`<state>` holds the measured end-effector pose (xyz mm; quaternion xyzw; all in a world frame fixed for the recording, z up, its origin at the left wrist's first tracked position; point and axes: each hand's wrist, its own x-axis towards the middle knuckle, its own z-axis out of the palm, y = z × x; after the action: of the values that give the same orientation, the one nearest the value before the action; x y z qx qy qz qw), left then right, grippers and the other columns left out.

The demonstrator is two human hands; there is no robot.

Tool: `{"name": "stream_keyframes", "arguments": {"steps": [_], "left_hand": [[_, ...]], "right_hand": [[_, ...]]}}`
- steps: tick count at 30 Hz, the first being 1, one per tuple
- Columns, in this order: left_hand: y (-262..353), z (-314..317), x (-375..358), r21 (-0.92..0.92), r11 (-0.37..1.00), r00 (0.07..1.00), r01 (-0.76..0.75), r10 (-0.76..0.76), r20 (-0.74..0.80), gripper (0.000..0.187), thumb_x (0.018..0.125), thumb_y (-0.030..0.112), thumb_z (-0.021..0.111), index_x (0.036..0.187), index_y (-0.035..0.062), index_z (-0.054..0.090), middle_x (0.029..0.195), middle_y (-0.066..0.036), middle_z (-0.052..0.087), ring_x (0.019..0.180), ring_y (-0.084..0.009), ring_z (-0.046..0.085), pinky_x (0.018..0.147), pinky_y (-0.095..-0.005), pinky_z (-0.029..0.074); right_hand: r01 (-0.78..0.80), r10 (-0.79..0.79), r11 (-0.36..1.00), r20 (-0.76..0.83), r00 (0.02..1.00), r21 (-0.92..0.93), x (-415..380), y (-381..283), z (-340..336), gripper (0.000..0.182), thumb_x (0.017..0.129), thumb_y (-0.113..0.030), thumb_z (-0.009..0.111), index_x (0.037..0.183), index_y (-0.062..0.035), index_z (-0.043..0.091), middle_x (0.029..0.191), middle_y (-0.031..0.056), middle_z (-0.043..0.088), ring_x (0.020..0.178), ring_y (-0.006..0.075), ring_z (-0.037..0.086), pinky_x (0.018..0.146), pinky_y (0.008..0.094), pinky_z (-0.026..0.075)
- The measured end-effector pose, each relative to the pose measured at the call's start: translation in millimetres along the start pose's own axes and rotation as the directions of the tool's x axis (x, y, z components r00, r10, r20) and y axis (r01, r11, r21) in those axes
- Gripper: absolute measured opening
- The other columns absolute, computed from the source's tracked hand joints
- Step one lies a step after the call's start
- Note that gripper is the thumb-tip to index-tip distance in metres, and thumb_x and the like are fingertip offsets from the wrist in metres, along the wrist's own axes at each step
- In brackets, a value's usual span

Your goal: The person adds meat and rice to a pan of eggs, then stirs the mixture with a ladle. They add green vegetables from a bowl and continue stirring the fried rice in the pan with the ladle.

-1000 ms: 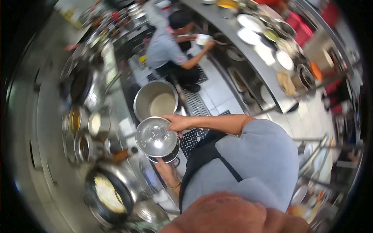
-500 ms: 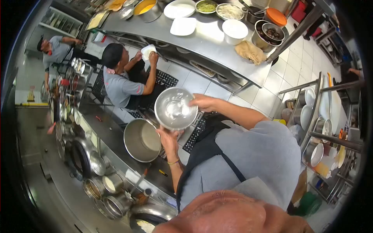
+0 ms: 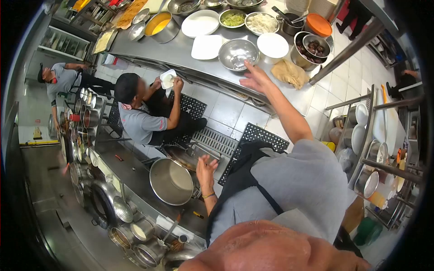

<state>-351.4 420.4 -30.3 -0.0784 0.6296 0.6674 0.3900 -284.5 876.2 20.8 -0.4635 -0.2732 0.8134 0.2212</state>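
Observation:
A shiny steel bowl (image 3: 238, 55) rests on the steel counter (image 3: 190, 67), near its front edge. Just beside its lower rim is my right hand (image 3: 257, 77), fingers spread, holding nothing; whether a fingertip touches the rim cannot be made out. My left hand (image 3: 206, 170) is raised with its fingers apart and empty, beside the large deep pot (image 3: 172, 181). That pot stands on the lower left worktop, and its inside looks pale. White dishes (image 3: 207, 47) and a white round container (image 3: 272, 45) flank the bowl. A tan cloth (image 3: 290, 74) lies to the right.
A co-worker (image 3: 135, 113) holds a small white dish across the aisle; another person (image 3: 63, 79) stands farther left. Black perforated mats (image 3: 260, 137) cover parts of the floor. A metal rack (image 3: 368, 149) with bowls is at right, and a slanting metal post (image 3: 348, 49) rises at the counter's end.
The steel bowl has gone from between both my hands onto the counter. My right hand has moved up and released it; my left hand has let go and lies lower. The view has shifted slightly.

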Motion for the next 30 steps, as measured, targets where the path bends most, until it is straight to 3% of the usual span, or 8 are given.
{"name": "stream_keyframes", "arguments": {"steps": [4,7,9,11,12,16,19,30], "left_hand": [[-9.0,-37.4,-17.1,-0.062,0.996,0.976,0.066,-0.078,-0.205,0.044,0.104,0.032,0.058,0.133,0.0002,0.051,0.125,-0.015,0.063,0.096,-0.0313,0.070,0.077,-0.0399,0.060],[-21.5,-67.6,-19.4,-0.091,0.994,0.956,0.058,-0.082,-0.281,0.046,0.102,0.032,0.062,0.133,0.0010,0.050,0.123,-0.015,0.064,0.095,-0.0307,0.069,0.074,-0.0393,0.060],[-20.2,-76.7,-19.1,-0.091,0.994,0.950,0.057,-0.082,-0.303,0.043,0.102,0.031,0.062,0.132,0.0009,0.052,0.122,-0.015,0.064,0.093,-0.0298,0.070,0.073,-0.0378,0.060],[-18.0,-79.1,-17.1,-0.069,0.997,0.943,0.032,-0.053,-0.328,0.041,0.103,0.027,0.061,0.132,0.0001,0.053,0.123,-0.015,0.064,0.092,-0.0278,0.070,0.071,-0.0364,0.060],[-15.8,-78.3,-16.3,-0.053,0.998,0.942,0.019,-0.036,-0.334,0.041,0.103,0.027,0.060,0.132,-0.0002,0.052,0.122,-0.016,0.064,0.091,-0.0274,0.070,0.071,-0.0361,0.060],[-5.5,-67.2,-17.2,-0.018,1.000,0.945,0.000,-0.006,-0.328,0.039,0.104,0.025,0.059,0.133,-0.0006,0.052,0.123,-0.016,0.064,0.088,-0.0254,0.070,0.070,-0.0350,0.060],[-3.0,-62.2,-20.2,-0.031,0.999,0.944,0.008,-0.018,-0.330,0.035,0.104,0.024,0.058,0.130,0.0008,0.053,0.123,-0.015,0.063,0.087,-0.0238,0.070,0.069,-0.0334,0.060],[3.6,-69.6,-15.6,-0.020,1.000,0.948,-0.004,-0.002,-0.318,0.039,0.103,0.024,0.058,0.134,-0.0006,0.052,0.125,-0.015,0.063,0.088,-0.0224,0.070,0.069,-0.0339,0.060]], "right_hand": [[0.353,-0.306,0.728,0.183,0.934,-0.587,-27.9,-59.4,-14.0,0.064,0.092,-0.046,0.071,0.129,0.0050,0.060,0.106,0.0230,0.070,0.089,0.0321,0.072,0.077,0.0444,0.060],[0.415,-0.945,-0.121,0.232,0.230,-0.902,36.8,-142.9,-45.0,0.039,0.091,-0.030,0.065,0.110,0.0046,0.069,0.093,0.0286,0.071,0.086,0.0425,0.070,0.080,0.0475,0.056],[0.171,-0.923,-0.169,0.216,0.318,-0.971,100.3,-196.4,-76.5,0.037,0.089,-0.023,0.060,0.111,0.0041,0.069,0.101,0.0243,0.072,0.095,0.0424,0.069,0.087,0.0494,0.054],[0.019,-0.685,-0.319,0.244,0.687,-0.947,152.1,-225.3,-102.1,0.032,0.085,-0.020,0.063,0.102,0.0065,0.070,0.102,0.0276,0.071,0.093,0.0388,0.071,0.084,0.0453,0.055],[0.050,-0.600,0.075,-0.005,0.800,-0.996,160.0,-234.0,-98.9,0.028,0.083,-0.018,0.064,0.096,0.0060,0.071,0.099,0.0267,0.071,0.090,0.0360,0.072,0.081,0.0439,0.056],[0.388,-0.523,0.538,0.064,0.850,-0.748,231.5,-226.6,-148.4,0.013,0.077,-0.013,0.065,0.080,-0.0001,0.068,0.080,0.0104,0.062,0.067,0.0221,0.054,0.061,0.0413,0.045],[0.118,-0.342,0.661,-0.158,0.926,-0.741,242.3,-230.2,-132.1,0.019,0.079,-0.011,0.063,0.092,0.0016,0.069,0.082,0.0082,0.064,0.070,0.0220,0.057,0.065,0.0414,0.048],[0.459,-0.462,0.828,0.073,0.884,-0.322,185.1,-241.6,-88.5,0.026,0.087,-0.003,0.055,0.108,0.0092,0.063,0.099,0.0156,0.067,0.081,0.0260,0.068,0.067,0.0437,0.063]]}}
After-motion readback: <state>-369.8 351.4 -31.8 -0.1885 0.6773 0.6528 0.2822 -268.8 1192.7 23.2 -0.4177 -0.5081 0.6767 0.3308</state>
